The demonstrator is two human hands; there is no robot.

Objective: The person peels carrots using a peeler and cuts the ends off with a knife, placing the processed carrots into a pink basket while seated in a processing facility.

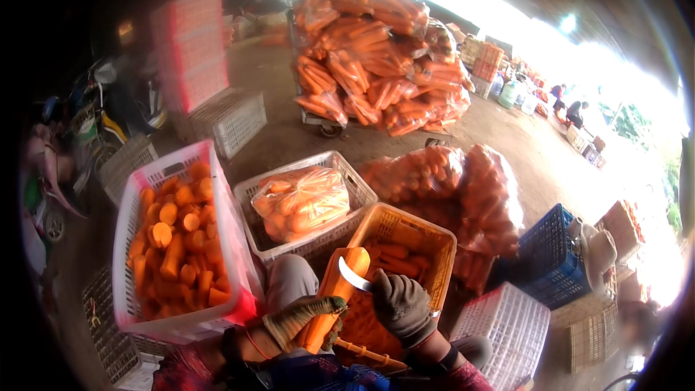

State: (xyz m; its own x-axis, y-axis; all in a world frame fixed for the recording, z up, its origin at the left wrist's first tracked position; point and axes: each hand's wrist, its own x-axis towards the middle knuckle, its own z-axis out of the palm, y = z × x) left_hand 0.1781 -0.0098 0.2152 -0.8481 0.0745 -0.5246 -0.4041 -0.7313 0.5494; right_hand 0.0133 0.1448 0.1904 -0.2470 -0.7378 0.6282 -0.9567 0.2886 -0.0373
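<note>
My left hand (304,319), in a worn work glove, is shut around the lower part of a thick carrot (330,293) that tilts upward. In my right hand (403,307), also gloved, is a curved-blade knife (352,276), its blade lying against the carrot's upper end. Just beneath both hands stands an orange plastic crate (449,271). Whole carrots (399,258) lie at its far end, with orange pieces or peelings (362,312) nearer to me. To the left, a white and pink plastic crate (241,252) holds many cut carrot pieces (174,244).
Ahead, a white crate (355,217) holds a bag of carrots (304,203). Bagged carrots (491,201) lean behind the orange crate. A loaded cart of carrot bags (374,65) stands farther off. Blue crate (548,260) and upturned white crate (502,326) flank my right; stacked crates (190,49) rise far left.
</note>
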